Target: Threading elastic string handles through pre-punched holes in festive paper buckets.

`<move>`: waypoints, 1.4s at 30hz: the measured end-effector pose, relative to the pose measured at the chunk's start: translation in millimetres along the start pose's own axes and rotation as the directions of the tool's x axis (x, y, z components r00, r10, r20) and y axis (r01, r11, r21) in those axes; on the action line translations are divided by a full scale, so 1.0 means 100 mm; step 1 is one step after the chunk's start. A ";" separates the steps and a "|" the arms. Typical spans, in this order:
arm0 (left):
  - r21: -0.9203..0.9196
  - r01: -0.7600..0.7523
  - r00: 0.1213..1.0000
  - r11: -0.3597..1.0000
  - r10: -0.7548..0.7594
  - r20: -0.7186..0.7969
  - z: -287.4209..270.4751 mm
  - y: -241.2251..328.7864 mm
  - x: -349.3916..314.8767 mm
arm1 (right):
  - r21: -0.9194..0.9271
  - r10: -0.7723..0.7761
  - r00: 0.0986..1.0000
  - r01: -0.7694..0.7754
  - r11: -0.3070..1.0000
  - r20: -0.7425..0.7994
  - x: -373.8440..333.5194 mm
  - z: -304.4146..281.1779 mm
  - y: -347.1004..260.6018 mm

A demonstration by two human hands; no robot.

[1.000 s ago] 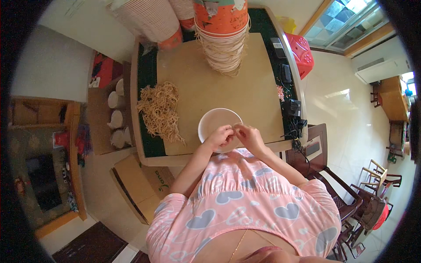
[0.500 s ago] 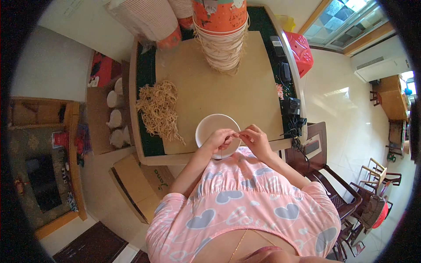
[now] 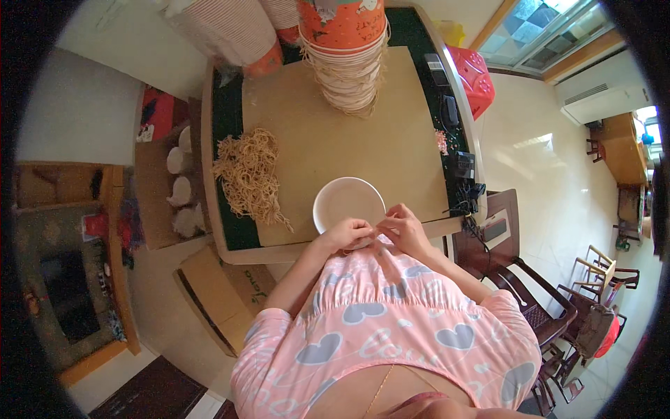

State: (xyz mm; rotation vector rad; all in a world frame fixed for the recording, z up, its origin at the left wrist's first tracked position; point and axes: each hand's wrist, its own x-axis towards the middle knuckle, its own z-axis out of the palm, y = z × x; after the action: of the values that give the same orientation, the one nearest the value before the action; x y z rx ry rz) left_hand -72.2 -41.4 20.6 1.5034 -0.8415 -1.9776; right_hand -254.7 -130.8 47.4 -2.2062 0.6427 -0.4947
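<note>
A white paper bucket (image 3: 349, 199) sits at the near edge of the table, its round mouth facing up toward me. My left hand (image 3: 347, 234) is closed at the bucket's near rim, fingertips pinched together. Just to the right, my right hand (image 3: 405, 230) is also closed in a pinch, its fingertips almost meeting the left ones beside the rim. Whatever lies between the fingers is too small to make out. Left of the bucket lies a tangled heap of beige cords (image 3: 249, 174). Beyond it rises a stack of orange and white buckets (image 3: 345, 63) with cords around them.
A tan board (image 3: 363, 150) covers most of the green tabletop. More stacked buckets (image 3: 234, 31) stand at the far left. Black adapters and cables (image 3: 466, 166) line the right edge. A red stool (image 3: 471, 80) and a dark wooden chair (image 3: 523, 293) are to the right.
My left hand has drawn back from over the bucket's mouth to its near rim, showing more of the inside. My right hand has shifted slightly nearer me, still pinching.
</note>
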 end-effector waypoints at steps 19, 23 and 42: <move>-0.142 -0.290 0.901 0.946 0.220 -0.374 -0.43 0.35 0.71 | 0.028 0.211 0.971 -0.210 0.977 -0.113 0.92 -0.07 0.37; -0.773 -0.246 0.942 0.584 -0.044 -0.333 -0.44 0.37 0.80 | 0.117 0.188 0.972 -0.172 0.978 -0.142 0.83 -0.10 0.25; 0.103 0.056 0.997 0.993 -0.049 -0.066 -0.64 0.52 0.74 | 0.458 0.365 0.910 -0.244 0.855 -0.197 0.56 0.10 0.27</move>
State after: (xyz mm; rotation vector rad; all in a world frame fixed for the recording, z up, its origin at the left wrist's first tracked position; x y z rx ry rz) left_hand -27.9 -140.9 -1.4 1.6546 -0.9001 -1.9385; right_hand -212.2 -173.4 28.3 -1.5960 0.9239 -0.7084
